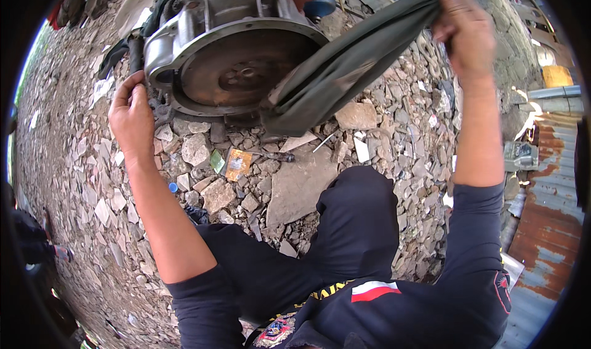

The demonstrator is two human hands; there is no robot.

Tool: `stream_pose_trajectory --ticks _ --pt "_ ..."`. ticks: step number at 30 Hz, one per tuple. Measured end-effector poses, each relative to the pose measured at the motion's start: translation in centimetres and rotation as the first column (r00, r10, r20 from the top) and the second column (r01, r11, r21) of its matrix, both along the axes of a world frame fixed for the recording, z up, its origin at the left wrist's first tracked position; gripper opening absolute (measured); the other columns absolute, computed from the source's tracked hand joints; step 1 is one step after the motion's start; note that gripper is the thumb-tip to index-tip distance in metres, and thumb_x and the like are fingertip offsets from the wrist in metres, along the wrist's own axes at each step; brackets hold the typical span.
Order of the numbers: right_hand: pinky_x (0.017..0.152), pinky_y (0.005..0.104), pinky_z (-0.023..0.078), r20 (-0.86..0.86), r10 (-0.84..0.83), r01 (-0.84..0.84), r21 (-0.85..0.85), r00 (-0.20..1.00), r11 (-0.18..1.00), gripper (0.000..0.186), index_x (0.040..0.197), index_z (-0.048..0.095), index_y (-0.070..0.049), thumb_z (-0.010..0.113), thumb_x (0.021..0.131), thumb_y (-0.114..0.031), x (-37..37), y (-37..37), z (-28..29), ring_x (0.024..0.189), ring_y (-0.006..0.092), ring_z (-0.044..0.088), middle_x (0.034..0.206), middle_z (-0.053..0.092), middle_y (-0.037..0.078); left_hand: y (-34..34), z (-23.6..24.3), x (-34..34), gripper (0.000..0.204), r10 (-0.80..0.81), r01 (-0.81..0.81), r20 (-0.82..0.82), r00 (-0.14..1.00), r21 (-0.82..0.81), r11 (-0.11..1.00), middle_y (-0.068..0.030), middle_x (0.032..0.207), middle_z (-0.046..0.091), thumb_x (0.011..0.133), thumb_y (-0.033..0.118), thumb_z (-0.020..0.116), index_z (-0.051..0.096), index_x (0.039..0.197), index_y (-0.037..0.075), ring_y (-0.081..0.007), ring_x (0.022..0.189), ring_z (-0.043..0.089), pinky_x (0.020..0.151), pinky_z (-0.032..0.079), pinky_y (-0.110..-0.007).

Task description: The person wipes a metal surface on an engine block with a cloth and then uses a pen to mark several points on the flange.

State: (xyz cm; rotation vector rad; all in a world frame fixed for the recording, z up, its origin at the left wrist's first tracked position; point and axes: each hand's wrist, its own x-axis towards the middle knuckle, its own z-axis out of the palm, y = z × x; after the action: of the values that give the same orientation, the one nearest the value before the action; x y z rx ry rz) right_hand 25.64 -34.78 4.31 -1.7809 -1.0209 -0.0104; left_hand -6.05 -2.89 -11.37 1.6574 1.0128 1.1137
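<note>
In front of me on the stony ground stands an engine with a silver metal housing (162, 48) around a brown, rusty flywheel (237, 66). My right hand (465, 32), somewhat blurred, is raised at the upper right and closed around one end of a dark green cloth (369, 50). The cloth slants down to the left, its loose end hanging over the lower right rim of the housing. At the housing's left edge is my left hand (132, 115), thumb and fingers curled together just below a dark rod-like piece (135, 50). What those fingers grip is not clear.
Broken stones cover the ground, with a flat slab (298, 186) before my knee (360, 204). A dark slim object (277, 156) lies near an orange-brown scrap (238, 164). Rusty corrugated sheets (545, 195) and a yellow container (556, 76) are at the right.
</note>
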Motion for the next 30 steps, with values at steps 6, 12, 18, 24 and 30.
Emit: stream_pose_trajectory --ticks 6,12,18,24,30 --pt "0.045 0.0220 0.032 -0.156 -0.109 0.171 0.481 0.982 0.860 0.013 0.088 0.061 -0.016 0.059 0.097 -0.024 5.0 -2.6 5.4 0.048 0.0049 0.038 0.058 0.041 -0.009 -1.1 1.1 0.8 0.025 0.004 -0.004 -0.046 0.999 0.015 1.000 0.0015 0.090 0.065 0.092 0.010 0.057 0.069 0.113 0.003 -0.0028 0.069 0.049 0.062 0.040 -0.019" --pt "0.048 0.0261 0.042 -0.235 -0.179 0.213 0.131 0.956 0.968 0.012 0.087 0.063 -0.007 0.063 0.094 -0.017 9.9 -1.8 -2.6 0.055 0.0083 0.049 0.062 0.053 -0.002 -0.4 -0.1 0.8 0.033 0.018 -0.013 -0.067 0.998 0.068 0.998 -0.0056 0.104 0.067 0.092 0.013 0.057 0.065 0.122 0.002 -0.0106 0.093 0.060 0.084 0.046 -0.023" --pt "0.057 0.0277 0.048 -0.390 -0.521 0.388 -0.371 0.759 0.844 0.037 0.109 0.067 0.001 0.060 0.097 -0.033 10.3 -3.1 -19.5 0.058 0.0139 0.060 0.075 0.066 0.006 0.4 -1.1 0.8 0.032 0.050 -0.044 -0.128 0.990 0.043 0.998 -0.0004 0.090 0.067 0.092 0.016 0.059 0.068 0.121 0.006 -0.0029 0.066 0.049 0.061 0.041 -0.021" --pt "0.070 0.0468 0.054 0.110 -0.057 0.118 -0.706 0.992 0.698 0.025 0.105 0.070 -0.011 0.063 0.083 -0.021 1.1 -6.8 -35.5 0.079 0.0382 0.066 0.087 0.069 0.018 0.8 -1.9 0.3 0.027 0.085 -0.078 -0.080 0.993 0.085 0.993 0.0013 0.082 0.065 0.092 0.014 0.059 0.071 0.113 0.004 -0.0018 0.062 0.048 0.054 0.037 -0.019" --pt "0.094 0.0471 0.047 0.138 0.373 0.063 -0.977 0.918 0.205 0.034 0.118 0.066 -0.014 0.052 0.087 -0.016 -6.7 -5.7 -42.1 0.117 0.0320 0.055 0.123 0.058 0.013 0.3 -1.7 1.2 0.027 0.143 -0.129 -0.102 0.984 0.136 0.982 0.0038 0.072 0.062 0.091 0.009 0.058 0.071 0.114 0.004 -0.0014 0.057 0.045 0.051 0.035 -0.020"
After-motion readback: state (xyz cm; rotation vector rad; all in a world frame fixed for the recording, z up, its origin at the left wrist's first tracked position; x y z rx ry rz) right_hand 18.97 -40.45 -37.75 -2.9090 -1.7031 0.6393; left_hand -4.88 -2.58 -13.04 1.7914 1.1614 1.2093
